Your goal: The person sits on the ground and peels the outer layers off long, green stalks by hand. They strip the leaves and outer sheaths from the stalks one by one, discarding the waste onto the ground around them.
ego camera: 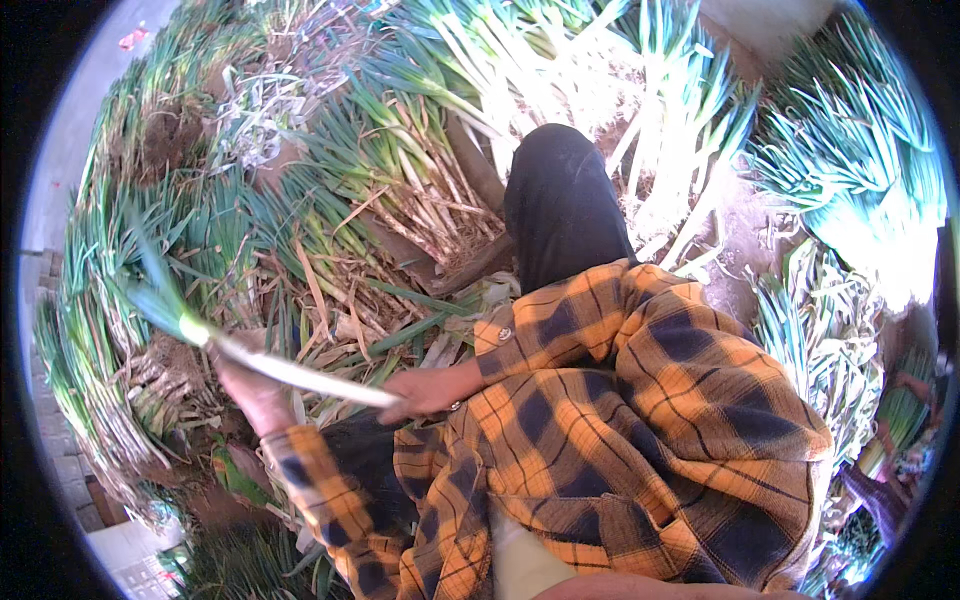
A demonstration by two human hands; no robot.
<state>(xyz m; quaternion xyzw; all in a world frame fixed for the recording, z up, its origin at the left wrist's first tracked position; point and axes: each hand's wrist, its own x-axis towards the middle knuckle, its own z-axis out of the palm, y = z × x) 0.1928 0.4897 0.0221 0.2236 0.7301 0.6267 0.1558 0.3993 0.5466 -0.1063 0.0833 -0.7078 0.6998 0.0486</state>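
Between my hands is a single leek-like green onion (pixel 300 373), its white shank slanting down to the right and its green leaves blurred at upper left. My left hand (pixel 255 397) is under the shank near where it turns green, holding it. At the root end, the fingers of my right hand (pixel 431 390) are closed on the shank tip. Both sleeves are orange and black plaid. Under and beyond the hands lie dry leaf scraps (pixel 345 337). A bunch of green onions with soil on the roots (pixel 427 202) rests just past them.
Piles of green onions (pixel 112 375) line the left side. Another heap, brightly lit (pixel 570 75), stands ahead of my black-clad knee (pixel 562 202). More bundles (pixel 862 157) and peeled leaf waste (pixel 832 315) lie on the right. A person's hand (pixel 911 386) shows at the right rim beside green stalks.
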